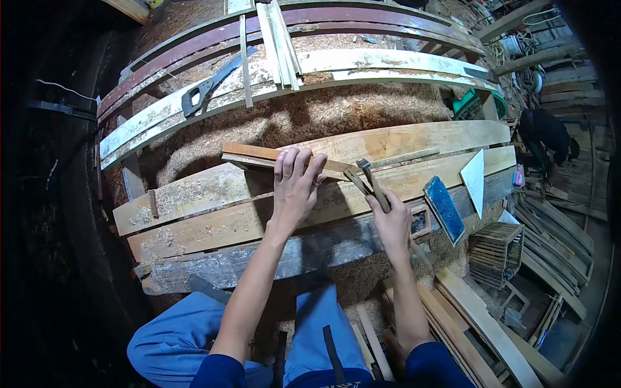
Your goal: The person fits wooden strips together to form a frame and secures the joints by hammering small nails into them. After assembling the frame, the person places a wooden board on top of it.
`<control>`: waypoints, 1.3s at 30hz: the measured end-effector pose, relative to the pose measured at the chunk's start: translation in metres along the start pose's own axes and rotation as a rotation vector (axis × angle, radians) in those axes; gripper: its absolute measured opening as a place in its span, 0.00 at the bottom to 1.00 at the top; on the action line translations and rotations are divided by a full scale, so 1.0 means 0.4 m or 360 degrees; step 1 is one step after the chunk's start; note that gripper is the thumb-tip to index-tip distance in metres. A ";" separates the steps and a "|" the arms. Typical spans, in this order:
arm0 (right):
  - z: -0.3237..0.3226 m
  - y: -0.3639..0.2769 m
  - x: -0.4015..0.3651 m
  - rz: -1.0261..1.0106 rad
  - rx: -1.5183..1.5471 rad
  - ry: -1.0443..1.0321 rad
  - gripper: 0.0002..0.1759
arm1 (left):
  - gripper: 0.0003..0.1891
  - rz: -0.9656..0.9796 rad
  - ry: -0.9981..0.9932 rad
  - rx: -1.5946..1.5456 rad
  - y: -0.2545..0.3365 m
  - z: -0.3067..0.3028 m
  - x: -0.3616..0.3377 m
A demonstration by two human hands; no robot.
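Observation:
My left hand (294, 191) is closed over a narrow wooden board (252, 151) with an orange-brown upper face, tilted above the workbench planks. Its right end reaches toward my right hand (392, 223). Wrapped in my right hand is a hammer (375, 184), its small dark metal head pointing up and away from me. A short wooden stick (358, 180) slants beside the hammer's handle, at my right fingers; I cannot tell if it is gripped too. Behind the hammer a thin wooden strip (407, 156) lies along the bench.
Shavings dust the bench's pale planks (213, 226). To the right lie a blue rectangular piece (444, 208), a white triangular board (474, 182) and a small wooden frame (420, 221). A handsaw (210, 86) rests on the far bench. Another person (546, 139) bends down at far right.

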State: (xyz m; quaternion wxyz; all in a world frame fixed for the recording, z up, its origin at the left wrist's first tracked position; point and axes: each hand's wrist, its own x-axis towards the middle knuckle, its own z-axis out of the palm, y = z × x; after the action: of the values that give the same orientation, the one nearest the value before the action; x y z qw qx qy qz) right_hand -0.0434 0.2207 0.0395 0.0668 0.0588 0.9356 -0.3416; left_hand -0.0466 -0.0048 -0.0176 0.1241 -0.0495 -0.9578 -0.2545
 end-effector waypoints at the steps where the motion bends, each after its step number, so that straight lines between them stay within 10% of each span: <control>1: -0.017 -0.013 0.000 0.0183 -0.0068 -0.0180 0.20 | 0.25 -0.0006 -0.0008 0.0003 -0.002 0.000 -0.006; 19: 0.129 -0.039 -0.004 0.0502 0.1209 -0.0074 0.19 | 0.21 -0.0092 0.0035 0.0015 0.012 0.013 0.032; 39: 0.193 -0.054 -0.045 0.0535 0.1304 0.0048 0.19 | 0.25 -0.0103 -0.0001 0.0073 0.017 0.009 -0.031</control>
State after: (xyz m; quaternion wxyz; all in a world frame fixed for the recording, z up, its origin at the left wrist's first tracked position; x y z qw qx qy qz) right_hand -0.0226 0.1531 -0.0025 0.0791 0.2366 0.7013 -0.6678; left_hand -0.0343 0.0024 -0.0209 0.1167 -0.0158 -0.9645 -0.2362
